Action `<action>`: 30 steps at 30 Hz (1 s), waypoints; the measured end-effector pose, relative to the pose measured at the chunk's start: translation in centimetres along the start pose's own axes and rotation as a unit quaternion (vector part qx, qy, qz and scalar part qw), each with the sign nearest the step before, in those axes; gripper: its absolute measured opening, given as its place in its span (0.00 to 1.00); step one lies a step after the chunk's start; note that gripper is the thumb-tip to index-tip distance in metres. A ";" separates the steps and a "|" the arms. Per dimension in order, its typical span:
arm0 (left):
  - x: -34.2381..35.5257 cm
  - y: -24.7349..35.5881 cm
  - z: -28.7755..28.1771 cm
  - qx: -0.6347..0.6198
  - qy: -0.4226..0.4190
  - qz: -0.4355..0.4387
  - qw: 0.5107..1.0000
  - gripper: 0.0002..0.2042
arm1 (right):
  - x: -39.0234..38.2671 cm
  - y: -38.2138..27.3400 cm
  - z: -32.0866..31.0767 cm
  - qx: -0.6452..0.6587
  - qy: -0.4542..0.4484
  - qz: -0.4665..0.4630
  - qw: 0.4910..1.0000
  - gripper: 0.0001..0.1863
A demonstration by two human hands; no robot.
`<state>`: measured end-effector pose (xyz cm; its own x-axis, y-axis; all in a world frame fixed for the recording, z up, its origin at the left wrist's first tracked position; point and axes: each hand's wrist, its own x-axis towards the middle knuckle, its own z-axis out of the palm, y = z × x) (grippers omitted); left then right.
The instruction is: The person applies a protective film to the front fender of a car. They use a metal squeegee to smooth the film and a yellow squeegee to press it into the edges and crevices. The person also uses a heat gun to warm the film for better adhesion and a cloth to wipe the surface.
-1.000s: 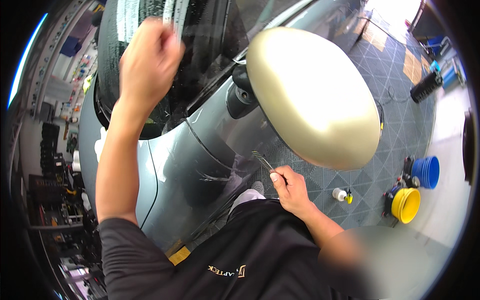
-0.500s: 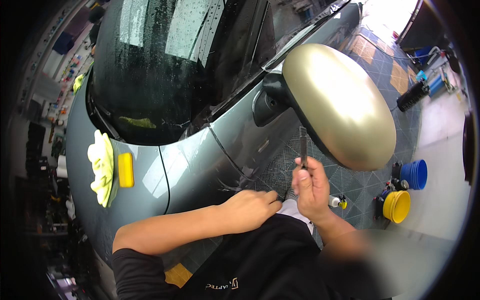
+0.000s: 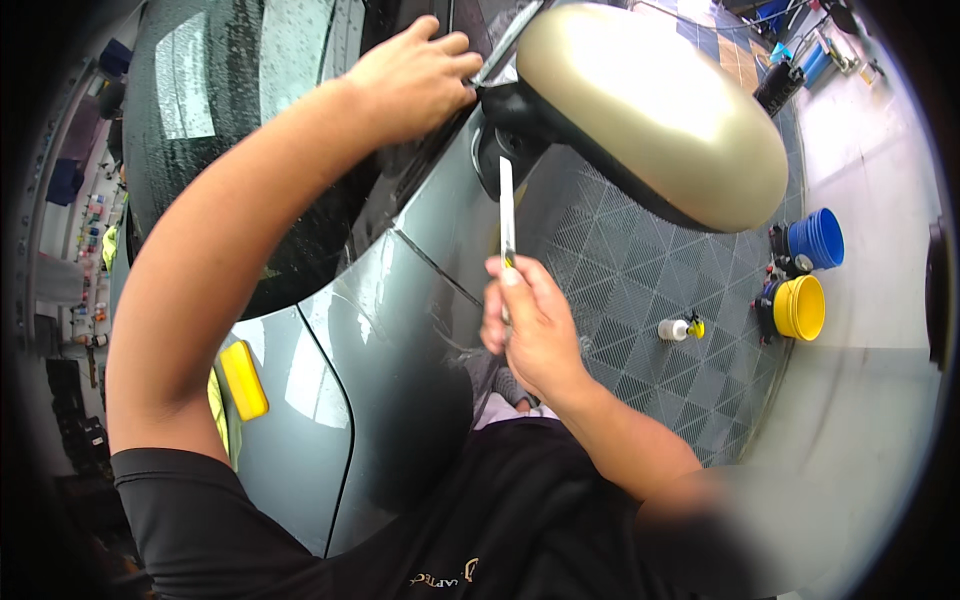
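Observation:
My left hand (image 3: 410,78) is raised with bent, parted fingers at the window edge (image 3: 500,45), just left of the gold side mirror (image 3: 650,115); its fingertips are partly hidden. My right hand (image 3: 530,320) holds a snap-off utility knife (image 3: 508,220), blade pointing up in front of the mirror's black base (image 3: 510,130). The grey car body (image 3: 360,290) lies below the wet windshield (image 3: 190,140). A yellow block (image 3: 243,380) rests on the bodywork, beside a pale yellow cloth (image 3: 222,430) mostly covered by my left arm.
A tiled grid floor (image 3: 650,270) lies beside the car, with a spray bottle (image 3: 673,330), a blue bucket (image 3: 815,240), a yellow bucket (image 3: 800,308) and a black cylinder (image 3: 778,88). Shelves of small items (image 3: 95,260) stand at far left, a white wall (image 3: 880,400) at right.
My left hand dropped to waist level, then rose to the window edge by the mirror. The knife in my right hand has risen and moved left, its blade now upright beside the mirror base.

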<state>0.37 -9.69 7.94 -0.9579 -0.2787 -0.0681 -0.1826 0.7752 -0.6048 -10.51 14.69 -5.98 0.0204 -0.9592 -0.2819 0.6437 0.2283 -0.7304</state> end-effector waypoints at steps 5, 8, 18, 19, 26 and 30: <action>-0.2 -0.8 -0.9 -0.006 0.033 0.031 0.999 0.12 | 2.1 -1.2 2.6 -0.190 -0.030 -0.099 0.976 0.21; 0.1 -1.3 -0.8 0.026 0.011 0.053 0.998 0.11 | 3.5 -1.0 2.8 -0.223 -0.017 -0.121 0.967 0.21; 0.8 -1.5 0.1 -0.003 -0.011 0.028 1.000 0.13 | 6.6 -2.1 5.6 -0.239 0.082 -0.147 0.956 0.22; 0.8 -1.5 -0.3 -0.017 -0.013 0.023 1.000 0.13 | 6.9 -2.3 5.6 -0.246 0.087 -0.154 0.953 0.22; 1.8 -1.1 -0.3 0.012 -0.032 0.008 0.999 0.13 | 8.2 -2.7 6.2 -0.280 0.112 -0.177 0.937 0.22; 1.7 -1.1 -0.7 0.014 -0.031 0.017 0.999 0.12 | 8.3 -2.9 6.1 -0.296 0.130 -0.167 0.932 0.21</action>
<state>-1.22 -10.61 9.04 -0.9474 -0.2887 -0.1378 -0.1438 0.7691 -0.6227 -7.49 5.04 -2.42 -0.3410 -0.9380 -0.0623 0.0453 0.0498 -0.9977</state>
